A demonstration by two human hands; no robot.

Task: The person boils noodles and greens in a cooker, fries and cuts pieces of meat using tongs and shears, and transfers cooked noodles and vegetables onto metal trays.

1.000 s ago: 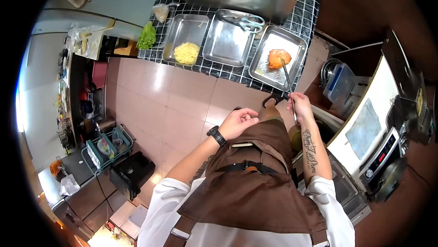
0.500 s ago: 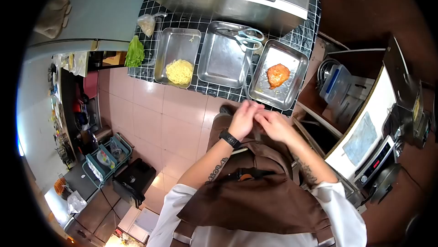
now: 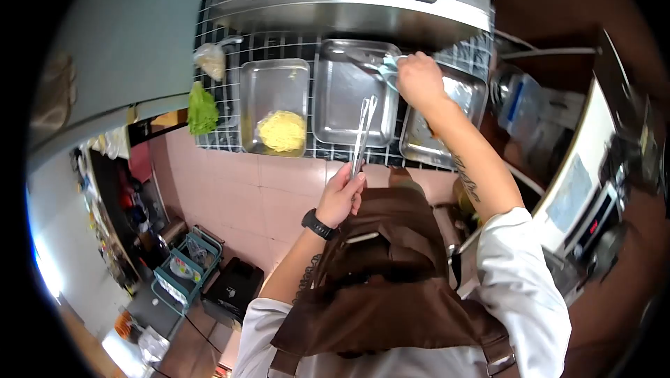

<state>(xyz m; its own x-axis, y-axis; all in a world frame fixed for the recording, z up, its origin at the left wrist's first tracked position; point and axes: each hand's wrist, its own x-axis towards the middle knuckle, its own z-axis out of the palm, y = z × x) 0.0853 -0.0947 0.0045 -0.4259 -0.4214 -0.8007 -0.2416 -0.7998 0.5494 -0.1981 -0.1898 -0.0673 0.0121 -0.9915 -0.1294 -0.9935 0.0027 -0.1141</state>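
My left hand (image 3: 340, 195) is closed around the lower end of metal tongs (image 3: 363, 130), whose tips point up over the middle tray (image 3: 347, 116). Over at that tray's upper right corner, my right hand (image 3: 421, 79) has its fingers on the light-blue handles of the scissors (image 3: 389, 71). The scissor blades stretch left across the tray. My right forearm covers most of the right-hand tray (image 3: 464, 92) and nearly all of the orange-brown piece of food in it. A mound of yellow noodles (image 3: 282, 131) lies in the left tray (image 3: 275, 81).
Behind the trays stands a steel cooking unit (image 3: 335, 4) with noodles in baskets. Lettuce (image 3: 202, 109) and a small plastic bag (image 3: 211, 60) are at the counter's left end. An open drawer or cabinet with plastic containers (image 3: 520, 106) is on the right.
My hands were together near the counter's front edge and have parted. The right reached up to the scissors; the left now shows the tongs upright. The view has shifted slightly.
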